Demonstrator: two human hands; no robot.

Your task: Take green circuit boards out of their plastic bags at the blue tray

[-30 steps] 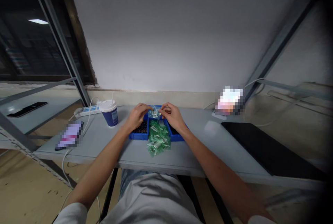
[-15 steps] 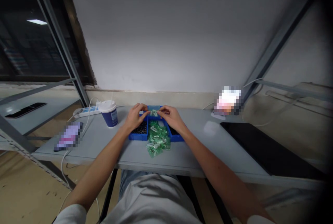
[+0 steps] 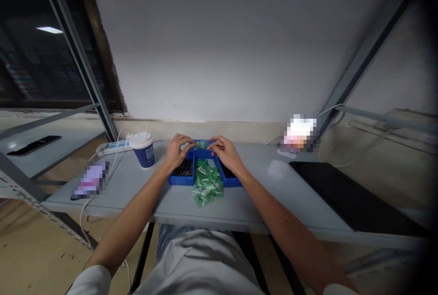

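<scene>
The left hand (image 3: 178, 150) and right hand (image 3: 224, 152) pinch a small clear packet (image 3: 201, 145) between closed fingertips, over the far end of the blue tray (image 3: 181, 181). Green packets (image 3: 207, 185) spill toward six o'clock. A paper cup (image 3: 143, 150) stands at nine o'clock on the desk (image 3: 267, 194).

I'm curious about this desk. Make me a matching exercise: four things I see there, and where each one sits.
Things:
1. white-lidded blue paper cup
2. heap of small green plastic packets
3. flat black rectangular mat
4. white power strip

Places:
A. far right on the table
B. left of the blue trays
C. spilling from the middle blue tray
D. behind the cup, by the wall

Pairs: 1-B, 2-C, 3-A, 4-D
</scene>
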